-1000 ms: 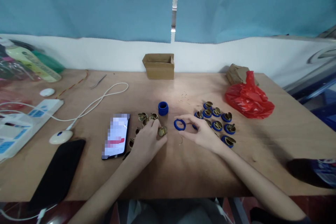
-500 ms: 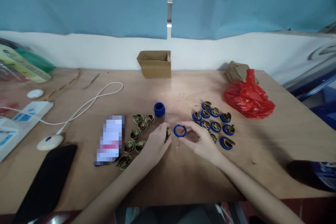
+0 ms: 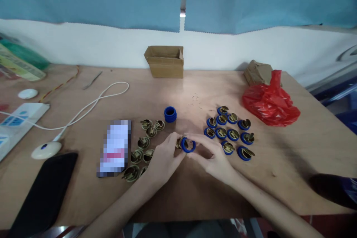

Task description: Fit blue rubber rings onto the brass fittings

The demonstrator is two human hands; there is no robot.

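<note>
My left hand (image 3: 166, 155) pinches a small round brass-coloured metal piece (image 3: 179, 142), partly hidden by the fingers. My right hand (image 3: 213, 153) grips a blue ring (image 3: 188, 151) between thumb and fingers, and the ring meets the metal piece above the table. Left of my hands lie several loose brass-coloured round pieces (image 3: 143, 142) with raised clips. A short stack of blue rings (image 3: 170, 114) stands just beyond my left hand. To the right sit several brass-coloured pieces with blue rings around them (image 3: 233, 134).
A phone with a lit, blurred screen (image 3: 115, 148) and a black phone (image 3: 44, 193) lie at left, near a white cable (image 3: 97, 100) and power strip (image 3: 21, 122). An open cardboard box (image 3: 166, 67) stands at the back. A red plastic bag (image 3: 270, 104) rests at right.
The blue ring in my right hand has moved left against the metal piece in my left hand; before, a gap lay between them. The camera view has shifted slightly.
</note>
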